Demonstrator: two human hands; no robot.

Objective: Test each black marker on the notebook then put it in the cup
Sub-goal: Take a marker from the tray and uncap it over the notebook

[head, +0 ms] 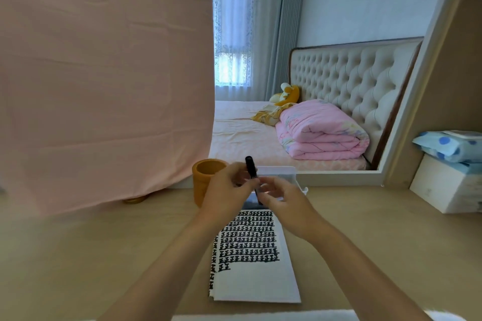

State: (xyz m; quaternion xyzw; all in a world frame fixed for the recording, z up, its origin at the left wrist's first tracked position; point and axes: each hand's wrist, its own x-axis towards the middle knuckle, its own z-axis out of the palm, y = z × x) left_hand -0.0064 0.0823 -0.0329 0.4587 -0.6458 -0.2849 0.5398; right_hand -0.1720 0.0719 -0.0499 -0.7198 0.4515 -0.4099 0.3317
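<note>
Both hands are up over the top of the notebook (250, 255), working one black marker (251, 168) between them. The left hand (229, 187) is closed round the barrel, its upper end poking out above the fingers; the right hand (284, 200) is pinched at the lower end, most likely on the cap, though I can't tell whether it is going on or coming off. The cup (206, 180) stands on the desk (365, 229) just beside the left hand, partly behind it. That closeness is the worry: a sharp tug on the cap could jerk the left hand into the cup and tip it. If the cap pops free suddenly, the bare tip may streak the fingers or the page, already dense with test marks, or the cap could skitter off the desk
</note>
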